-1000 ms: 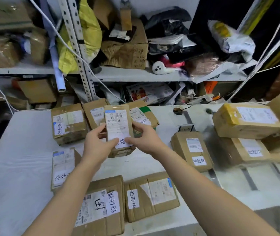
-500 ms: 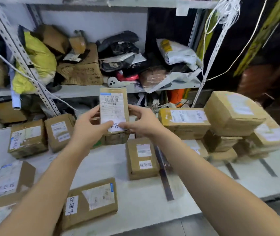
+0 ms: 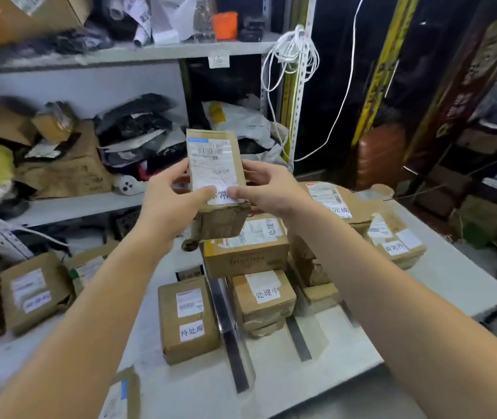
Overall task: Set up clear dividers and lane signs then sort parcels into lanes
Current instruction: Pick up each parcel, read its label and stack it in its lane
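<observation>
The steel shelving (image 3: 74,207) fills the wall beyond both hands, its boards crammed with crumpled bags and worn cartons. Beneath the hands spreads the white table (image 3: 316,385). Directly under the right hand (image 3: 268,189) sits a heap of brown parcels (image 3: 245,252), stacked on one another. Below the left hand (image 3: 168,204), and nearer the person, a single flat parcel (image 3: 188,319) lies by itself with a white sticker at its near end. Just to the right of it a clear divider (image 3: 231,343) runs along the table toward the near edge, standing between that flat parcel and the heap. Raised above all this, well off the table, is the small parcel (image 3: 215,164), upright with its shipping label facing the person. The left hand grips its lower left side, fingers wrapped behind and thumb laid across the front. The right hand grips the lower right side the same way. Both thumbs press on a white sticker (image 3: 222,196) at the bottom of the label (only one of its characters shows between them).
</observation>
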Available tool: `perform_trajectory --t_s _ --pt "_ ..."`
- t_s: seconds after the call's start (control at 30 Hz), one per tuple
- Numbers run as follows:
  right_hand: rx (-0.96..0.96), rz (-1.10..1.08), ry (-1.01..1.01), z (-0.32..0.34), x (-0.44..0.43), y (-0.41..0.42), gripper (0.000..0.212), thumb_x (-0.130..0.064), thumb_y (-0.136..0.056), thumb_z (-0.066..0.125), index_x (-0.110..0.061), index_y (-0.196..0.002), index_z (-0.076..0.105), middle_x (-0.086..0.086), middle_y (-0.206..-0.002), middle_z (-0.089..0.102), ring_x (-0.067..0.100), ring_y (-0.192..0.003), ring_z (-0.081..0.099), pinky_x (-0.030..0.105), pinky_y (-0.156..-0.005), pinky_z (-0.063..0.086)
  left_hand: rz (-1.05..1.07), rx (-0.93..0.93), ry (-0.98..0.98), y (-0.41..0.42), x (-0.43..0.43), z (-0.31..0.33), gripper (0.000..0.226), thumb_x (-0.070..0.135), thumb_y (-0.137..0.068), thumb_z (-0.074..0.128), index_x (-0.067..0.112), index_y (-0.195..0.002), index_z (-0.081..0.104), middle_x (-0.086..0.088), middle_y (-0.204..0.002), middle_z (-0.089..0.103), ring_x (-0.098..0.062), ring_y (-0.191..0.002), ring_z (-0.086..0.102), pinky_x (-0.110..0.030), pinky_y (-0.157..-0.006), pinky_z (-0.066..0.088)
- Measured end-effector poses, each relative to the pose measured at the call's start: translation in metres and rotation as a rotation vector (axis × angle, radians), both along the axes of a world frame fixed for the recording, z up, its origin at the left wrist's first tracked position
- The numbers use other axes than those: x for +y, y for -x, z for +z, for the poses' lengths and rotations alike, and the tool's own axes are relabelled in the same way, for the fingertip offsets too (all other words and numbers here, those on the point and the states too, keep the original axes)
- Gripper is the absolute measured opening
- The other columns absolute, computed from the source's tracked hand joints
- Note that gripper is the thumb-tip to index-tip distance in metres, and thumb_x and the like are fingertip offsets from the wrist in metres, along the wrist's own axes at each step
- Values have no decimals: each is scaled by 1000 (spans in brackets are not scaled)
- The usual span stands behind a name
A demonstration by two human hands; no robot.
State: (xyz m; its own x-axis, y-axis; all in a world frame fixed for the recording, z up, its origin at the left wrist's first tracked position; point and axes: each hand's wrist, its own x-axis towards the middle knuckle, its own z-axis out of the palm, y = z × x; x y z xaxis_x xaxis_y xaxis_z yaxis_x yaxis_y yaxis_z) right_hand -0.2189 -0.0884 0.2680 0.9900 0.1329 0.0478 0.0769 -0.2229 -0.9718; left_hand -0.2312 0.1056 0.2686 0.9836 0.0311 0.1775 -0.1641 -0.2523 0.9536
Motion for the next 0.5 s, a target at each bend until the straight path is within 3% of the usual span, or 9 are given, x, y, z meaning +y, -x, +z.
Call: perform_trajectory --t_s 0.07,0.13,0.27,0.4,0.5 --pt "-7 -42 4 6 -17 -8 53 -17 -81 84 -28 -131 67 -12 -117 75 6 -108 71 39 -93 60 -46 -8 4 -19 -17 -1 61 18 -85 79 37 -139 59 18 -119 70 -4 -108 68 -31 -88 60" --pt "-11 -92 9 12 -33 -14 53 -16 -83 83 -30 -132 66 -13 -118 75 4 -105 71 35 -90 61 -85 -17 18 -36 -33 -1 62 21 -84 80 38 -140 59 18 -120 71 -5 -111 67 -35 -93 59" --pt "1 -139 22 23 -66 -31 55 -17 -86 81 -31 -136 63 -13 -118 75 7 -100 74 30 -74 62 -155 -38 36 -68 -67 2 59 23 -84 79 41 -138 60 19 -118 70 -2 -111 64 -30 -94 56" --pt "-5 -235 44 27 -105 -42 58 -20 -86 81 -32 -139 61 -11 -122 72 7 -97 74 26 -70 62 -223 -17 63 -88 -110 6 61 24 -83 80 44 -137 60 20 -120 68 -1 -110 63 -29 -90 58" --pt "-8 -279 69 25 -142 -48 64 -26 -83 84 -34 -141 59 -8 -134 66 9 -110 69 27 -71 63 -246 -1 99 -93 -147 11 64 18 -83 80 39 -140 59 20 -118 67 8 -97 66 -20 -81 60"
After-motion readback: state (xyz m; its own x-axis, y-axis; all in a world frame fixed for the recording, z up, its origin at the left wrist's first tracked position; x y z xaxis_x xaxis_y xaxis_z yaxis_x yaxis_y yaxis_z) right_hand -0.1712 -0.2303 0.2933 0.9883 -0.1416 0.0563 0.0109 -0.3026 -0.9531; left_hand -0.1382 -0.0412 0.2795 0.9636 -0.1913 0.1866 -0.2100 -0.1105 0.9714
